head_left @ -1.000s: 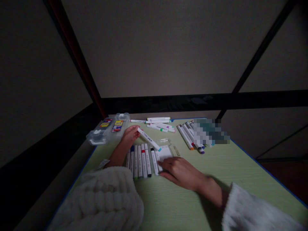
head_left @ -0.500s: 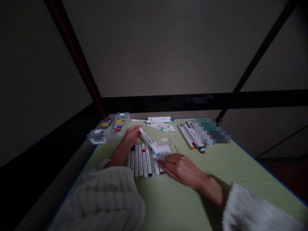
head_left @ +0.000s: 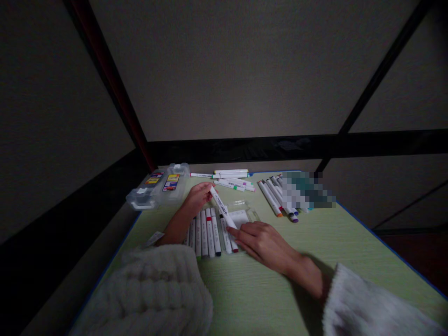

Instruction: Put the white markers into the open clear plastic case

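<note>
My left hand (head_left: 199, 197) is closed round the far end of a white marker (head_left: 221, 207), which slants down to the right. The marker's near end meets the fingertips of my right hand (head_left: 261, 240). My right hand lies flat on the green table (head_left: 280, 294) with its fingers stretched out, touching the right side of a row of several white markers (head_left: 208, 231) with coloured caps. A clear plastic tray (head_left: 241, 212) lies just behind my right hand's fingers. Both forearms wear fluffy white sleeves.
A clear plastic case (head_left: 159, 189) with coloured labels stands at the table's far left. Several loose markers (head_left: 233, 179) lie at the far middle, and another group of markers (head_left: 276, 196) at the far right beside a blurred patch. The table has a blue edge; dark beams stand behind.
My left hand has swung the marker more upright and to the right, its near end now at my right fingertips. My right hand has shifted slightly right and nearer.
</note>
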Demonstrator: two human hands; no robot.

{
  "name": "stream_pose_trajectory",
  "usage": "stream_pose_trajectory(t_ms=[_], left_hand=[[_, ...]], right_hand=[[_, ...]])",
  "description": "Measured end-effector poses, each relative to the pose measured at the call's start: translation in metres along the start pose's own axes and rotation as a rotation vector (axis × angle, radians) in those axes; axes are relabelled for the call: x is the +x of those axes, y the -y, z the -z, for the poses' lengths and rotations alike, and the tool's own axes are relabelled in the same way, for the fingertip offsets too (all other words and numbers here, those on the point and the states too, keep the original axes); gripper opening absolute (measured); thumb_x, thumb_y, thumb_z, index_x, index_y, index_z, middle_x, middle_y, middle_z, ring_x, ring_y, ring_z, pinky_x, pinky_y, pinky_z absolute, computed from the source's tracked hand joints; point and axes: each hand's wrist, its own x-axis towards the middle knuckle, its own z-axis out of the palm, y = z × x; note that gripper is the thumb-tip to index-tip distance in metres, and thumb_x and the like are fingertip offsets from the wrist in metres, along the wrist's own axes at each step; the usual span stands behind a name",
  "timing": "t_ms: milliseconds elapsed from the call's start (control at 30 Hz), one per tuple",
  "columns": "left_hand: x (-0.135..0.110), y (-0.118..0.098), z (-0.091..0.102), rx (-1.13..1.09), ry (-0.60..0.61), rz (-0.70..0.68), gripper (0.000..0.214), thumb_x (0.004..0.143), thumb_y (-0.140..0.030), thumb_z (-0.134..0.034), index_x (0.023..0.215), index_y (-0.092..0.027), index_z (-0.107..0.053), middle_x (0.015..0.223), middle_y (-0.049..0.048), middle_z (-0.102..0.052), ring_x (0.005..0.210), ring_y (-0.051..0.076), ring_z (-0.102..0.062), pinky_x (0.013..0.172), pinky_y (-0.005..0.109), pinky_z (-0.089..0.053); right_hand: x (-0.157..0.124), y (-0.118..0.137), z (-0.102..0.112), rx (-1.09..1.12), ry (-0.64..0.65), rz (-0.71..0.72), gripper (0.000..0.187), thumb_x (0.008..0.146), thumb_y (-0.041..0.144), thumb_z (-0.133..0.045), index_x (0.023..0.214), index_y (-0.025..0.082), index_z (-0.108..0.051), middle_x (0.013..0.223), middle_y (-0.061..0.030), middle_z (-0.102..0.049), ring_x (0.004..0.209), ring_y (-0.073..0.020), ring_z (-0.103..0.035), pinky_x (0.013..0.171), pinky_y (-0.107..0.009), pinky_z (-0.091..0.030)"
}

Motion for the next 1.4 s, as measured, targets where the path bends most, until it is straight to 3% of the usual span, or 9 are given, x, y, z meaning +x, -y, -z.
stream_pose_trajectory(t_ms=[267, 633, 800, 1033, 1400], left_hand=[[-0.005, -0.001, -0.013, 0.010, 0.089, -0.039, 0.008, 0.073, -0.018, -0.056, 0.074, -0.010, -0.055, 0.053, 0.0017, -0.059, 0.046, 0.006, -0.050, 0.045, 0.015, -0.034], [-0.003, 0.009, -0.022, 0.095, 0.043, -0.105, 0.019, 0.069, -0.026, -0.058, 0.070, -0.017, -0.041, 0.047, -0.0038, -0.057, 0.042, 0.005, -0.047, 0.044, 0.015, -0.029], [-0.004, 0.011, -0.021, 0.272, 0.013, -0.106, 0.015, 0.068, -0.027, -0.056, 0.068, -0.015, -0.048, 0.055, -0.0021, -0.059, 0.050, 0.007, -0.050, 0.047, 0.017, -0.033], [0.002, 0.020, -0.021, 0.481, 0.032, -0.242, 0.005, 0.063, -0.018, -0.059, 0.063, -0.013, -0.057, 0.059, -0.0010, -0.059, 0.060, 0.010, -0.054, 0.062, 0.022, -0.042], [0.003, 0.030, -0.021, 0.720, 0.021, -0.278, 0.007, 0.064, -0.016, -0.057, 0.065, -0.012, -0.062, 0.064, 0.0031, -0.065, 0.064, 0.014, -0.060, 0.064, 0.024, -0.047]], right_hand=[[0.001, 0.003, 0.004, 0.003, -0.049, 0.035, 0.029, 0.090, 0.027, -0.035, 0.110, 0.016, -0.053, 0.071, -0.0025, -0.057, 0.067, -0.0140, -0.053, 0.061, -0.028, -0.039], [0.001, 0.005, 0.005, 0.000, -0.100, 0.076, 0.026, 0.089, 0.026, -0.037, 0.103, 0.015, -0.056, 0.072, -0.0029, -0.058, 0.068, -0.0143, -0.053, 0.063, -0.028, -0.038], [0.000, 0.006, 0.007, -0.013, -0.093, 0.098, 0.025, 0.088, 0.025, -0.038, 0.100, 0.014, -0.057, 0.071, -0.0028, -0.058, 0.067, -0.0144, -0.053, 0.062, -0.028, -0.038], [-0.001, 0.005, 0.010, -0.012, -0.028, 0.122, 0.027, 0.087, 0.028, -0.039, 0.102, 0.013, -0.056, 0.073, -0.0036, -0.059, 0.067, -0.0150, -0.053, 0.062, -0.029, -0.038], [-0.001, 0.003, 0.013, 0.008, 0.045, 0.128, 0.029, 0.087, 0.029, -0.038, 0.100, 0.012, -0.058, 0.074, -0.0044, -0.060, 0.067, -0.0150, -0.054, 0.063, -0.029, -0.039]])
